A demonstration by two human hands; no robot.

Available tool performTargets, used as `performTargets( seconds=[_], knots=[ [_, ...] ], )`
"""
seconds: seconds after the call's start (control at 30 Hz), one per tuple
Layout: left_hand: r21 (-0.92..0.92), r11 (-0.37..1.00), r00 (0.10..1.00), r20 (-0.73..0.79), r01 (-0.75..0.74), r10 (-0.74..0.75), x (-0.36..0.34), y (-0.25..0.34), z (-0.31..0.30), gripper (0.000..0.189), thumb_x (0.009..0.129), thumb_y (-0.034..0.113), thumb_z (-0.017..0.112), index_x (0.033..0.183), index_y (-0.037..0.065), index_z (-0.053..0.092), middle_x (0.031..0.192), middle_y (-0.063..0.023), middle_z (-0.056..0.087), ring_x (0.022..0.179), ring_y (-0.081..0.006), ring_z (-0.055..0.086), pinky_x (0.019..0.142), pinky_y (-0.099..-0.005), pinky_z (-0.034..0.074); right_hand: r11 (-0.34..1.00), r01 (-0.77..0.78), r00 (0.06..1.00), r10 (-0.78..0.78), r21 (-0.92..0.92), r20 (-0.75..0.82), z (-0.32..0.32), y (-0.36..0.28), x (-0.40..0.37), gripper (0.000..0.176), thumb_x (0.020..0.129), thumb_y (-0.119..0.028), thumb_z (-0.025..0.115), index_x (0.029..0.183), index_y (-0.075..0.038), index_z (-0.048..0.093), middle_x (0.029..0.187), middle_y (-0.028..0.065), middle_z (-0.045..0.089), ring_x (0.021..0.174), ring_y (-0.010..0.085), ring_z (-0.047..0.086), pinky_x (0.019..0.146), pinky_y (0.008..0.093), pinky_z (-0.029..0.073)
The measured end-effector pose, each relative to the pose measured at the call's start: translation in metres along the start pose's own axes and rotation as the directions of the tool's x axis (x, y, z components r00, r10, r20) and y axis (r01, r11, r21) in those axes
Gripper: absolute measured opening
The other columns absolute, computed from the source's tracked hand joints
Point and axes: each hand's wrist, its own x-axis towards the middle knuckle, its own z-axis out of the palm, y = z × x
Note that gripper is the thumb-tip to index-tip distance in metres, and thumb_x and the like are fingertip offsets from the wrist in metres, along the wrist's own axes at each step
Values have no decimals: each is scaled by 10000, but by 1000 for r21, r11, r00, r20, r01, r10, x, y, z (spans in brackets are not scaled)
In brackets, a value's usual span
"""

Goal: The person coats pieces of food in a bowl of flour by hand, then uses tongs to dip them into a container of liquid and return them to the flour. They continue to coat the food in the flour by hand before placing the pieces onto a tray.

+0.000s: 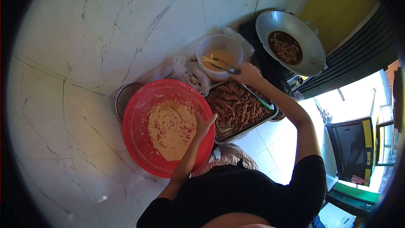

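Observation:
My right hand [246, 75] is closed around dark tongs [223, 65], whose tips hold pale strips [214, 60] in a clear plastic bowl [205, 44]. Orange-yellow liquid [230, 57] fills the lower part of that bowl. My left hand [204, 124] is inside the right side of a red basin [137, 143], thumb stretched out and apart from the fingers. Pale flour [171, 128], clumped in places, covers the bottom of the basin. No object shows in my left hand.
A tray of brown fried pieces [232, 105] stands right of the basin. A wok [310, 44] holds dark oil with pieces in it [286, 47]. A plastic bag [190, 74] lies between basin and bowl. Behind the basin is a round metal rim [120, 101].

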Motion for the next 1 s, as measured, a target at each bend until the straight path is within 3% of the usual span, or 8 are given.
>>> performTargets(
  seconds=[0.33, 0.4, 0.57, 0.63, 0.7, 0.8, 0.87, 1.0],
  knots=[
    [2, 999, 999, -16, -41, 41, -2, 11, 0, 1008, 708, 443, 690, 1319, -108, 109, 1362, -267, 154, 1293, -329, 165, 1052, -387, 158, 1000, 6, 1000, -6, 2, -6, 1, -9, -1, 430, 684, -418, 618, 944, -76, 636, 804, 171, 628, 794, 322, 608, 712, 418, 482],
    [-16, 999, 998, 38, -42, 43, -3, 14, -3, 990, 723, 444, 680, 1323, -99, 110, 1360, -238, 186, 1289, -298, 190, 1049, -377, 172, 999, -43, 999, 43, 10, 27, 3, -8, 0, 438, 684, -426, 625, 934, -68, 644, 816, 172, 631, 798, 319, 610, 717, 409, 482],
    [-153, 988, 999, -34, 18, -24, -34, 37, -41, 839, 817, 389, 603, 1346, -42, 115, 1347, -174, 249, 1243, -230, 292, 1011, -329, 258, 994, -88, 988, 78, 67, 135, -23, -33, -6, 460, 697, -423, 629, 973, -55, 639, 801, 183, 632, 794, 325, 611, 718, 386, 478],
    [-275, 960, 983, -185, -50, -2, -43, 18, -78, 670, 853, 339, 572, 1320, -16, 247, 1302, -142, 338, 1178, -196, 371, 969, -304, 309, 994, 8, 999, -13, 109, 49, -28, -50, -9, 472, 696, -417, 635, 996, -54, 636, 793, 187, 633, 775, 323, 617, 708, 381, 475],
    [-156, 988, 954, -293, 15, -61, -66, 21, -121, 481, 876, 285, 549, 1225, -15, 409, 1198, -110, 459, 1098, -170, 446, 935, -290, 345, 987, 108, 993, -112, 117, 28, -19, -67, -10, 470, 700, -402, 641, 1018, -57, 631, 796, 186, 633, 765, 322, 620, 696, 379, 472],
    [-114, 988, 881, -471, -106, 41, -107, 23, -165, 354, 891, 241, 527, 1128, -20, 499, 1106, -89, 534, 1039, -157, 491, 906, -275, 371, 930, 324, 944, -330, 173, 8, 6, -99, -14, 456, 705, -385, 643, 1024, -58, 627, 788, 191, 630, 747, 323, 617, 691, 383, 469],
    [-21, 979, 773, -618, -202, 147, -134, 32, -183, 312, 902, 204, 503, 1106, -32, 506, 1099, -95, 546, 1012, -152, 509, 889, -264, 382, 869, 345, 880, -431, 354, 199, 32, -123, -21, 426, 712, -371, 643, 1009, -66, 633, 765, 188, 626, 707, 325, 608, 674, 381, 468],
    [68, 988, 673, -725, -141, 146, -171, 32, -202, 279, 907, 140, 467, 1127, -31, 489, 1141, -114, 538, 1037, -162, 514, 890, -270, 393, 854, 379, 737, -511, 356, 443, 109, -158, -41, 429, 685, -404, 660, 969, -82, 644, 729, 170, 618, 702, 313, 602, 651, 384, 467]
  ],
)
